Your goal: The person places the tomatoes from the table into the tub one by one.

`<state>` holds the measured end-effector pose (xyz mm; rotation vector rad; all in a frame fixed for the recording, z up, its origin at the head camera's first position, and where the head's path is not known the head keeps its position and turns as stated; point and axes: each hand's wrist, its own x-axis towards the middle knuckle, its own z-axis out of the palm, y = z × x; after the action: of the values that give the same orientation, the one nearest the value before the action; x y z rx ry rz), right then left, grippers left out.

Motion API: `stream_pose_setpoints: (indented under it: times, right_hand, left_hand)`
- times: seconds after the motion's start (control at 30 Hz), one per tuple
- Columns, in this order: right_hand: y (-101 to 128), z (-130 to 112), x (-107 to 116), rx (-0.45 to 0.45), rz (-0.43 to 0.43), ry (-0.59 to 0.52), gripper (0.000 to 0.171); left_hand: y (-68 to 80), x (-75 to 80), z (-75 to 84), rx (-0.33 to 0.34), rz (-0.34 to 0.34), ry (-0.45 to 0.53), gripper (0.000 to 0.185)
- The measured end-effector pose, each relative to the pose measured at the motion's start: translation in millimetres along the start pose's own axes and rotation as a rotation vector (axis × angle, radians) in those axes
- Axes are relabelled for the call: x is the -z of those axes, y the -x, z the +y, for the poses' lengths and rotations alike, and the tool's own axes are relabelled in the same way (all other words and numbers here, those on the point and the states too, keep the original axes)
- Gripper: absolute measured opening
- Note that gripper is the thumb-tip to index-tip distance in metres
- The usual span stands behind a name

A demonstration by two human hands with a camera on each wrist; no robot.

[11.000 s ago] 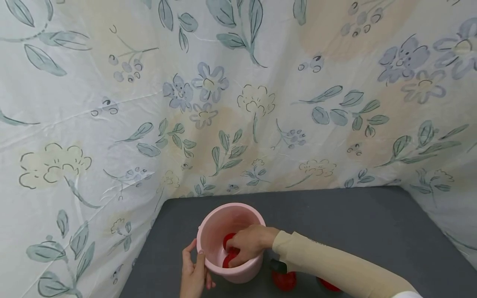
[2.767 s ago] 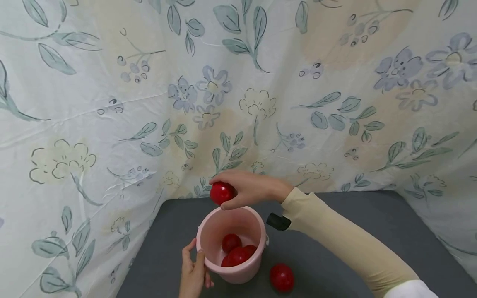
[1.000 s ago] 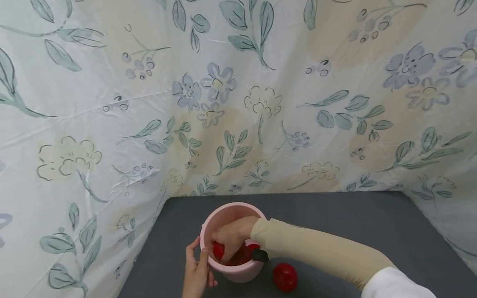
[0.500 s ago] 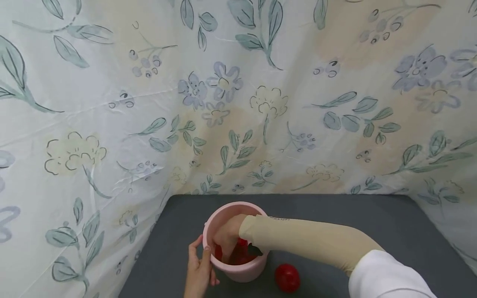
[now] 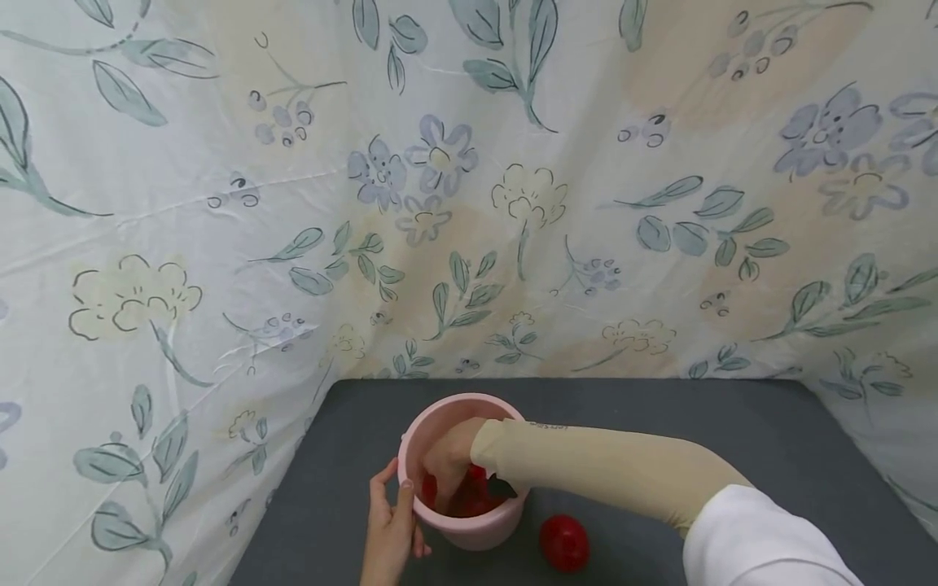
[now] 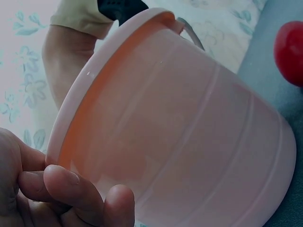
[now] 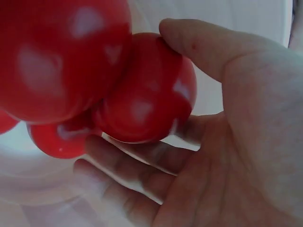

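Left hand (image 5: pixel 388 533) grips the rim of the round pink plastic bucket (image 5: pixel 484 529) on the grey tabletop (image 5: pixel 696 423). Inside it, right hand (image 5: pixel 447 460) curls thumb and fingers round a glossy red ball (image 7: pixel 147 90) (others crowd it). Best kept: a firm grip and a steadied bucket.

The right hand (image 5: pixel 449 460) reaches downward, wrist bent, fingers (image 7: pixel 128 170) loosely curled and thumb opposed, cupping. The left hand (image 5: pixel 391 529) stands upright, thumb up, fingertips (image 6: pixel 71 182) curled inward, gripping.
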<state>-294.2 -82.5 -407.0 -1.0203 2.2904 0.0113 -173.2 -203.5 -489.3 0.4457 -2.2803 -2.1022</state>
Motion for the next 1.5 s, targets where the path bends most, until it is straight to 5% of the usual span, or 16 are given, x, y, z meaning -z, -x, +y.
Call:
stream_pose_setpoints:
  times: [0.43,0.67,0.83,1.1,1.2,1.5]
  right_hand:
    - [-7,6,-5,-0.006,0.015,-0.038,0.027]
    - [-4,12,9,0.145,-0.019,-0.092,0.022]
    - [12,16,24,0.274,0.134,-0.189,0.024]
    - [60,29,45,0.372,0.516,-0.043,0.051]
    - [73,41,44,0.363,0.558,-0.031,0.051]
    - [109,77,41,0.246,0.591,-0.238,0.047]
  left_hand:
    - [2.5,0.4,-0.6,0.008,0.001,-0.041,0.051]
    - [0.7,-2.3,-1.7,0.026,0.006,-0.041,0.052]
    - [2.5,-3.9,-3.6,0.010,-0.006,-0.011,0.052]
    - [1.7,-7.8,-1.2,-0.006,0.029,-0.009,0.050]
    - [1.5,-9.6,-1.7,-0.005,0.042,-0.025,0.050]
    - [2.5,-11.6,-2.9,-0.008,0.074,-0.049,0.049]
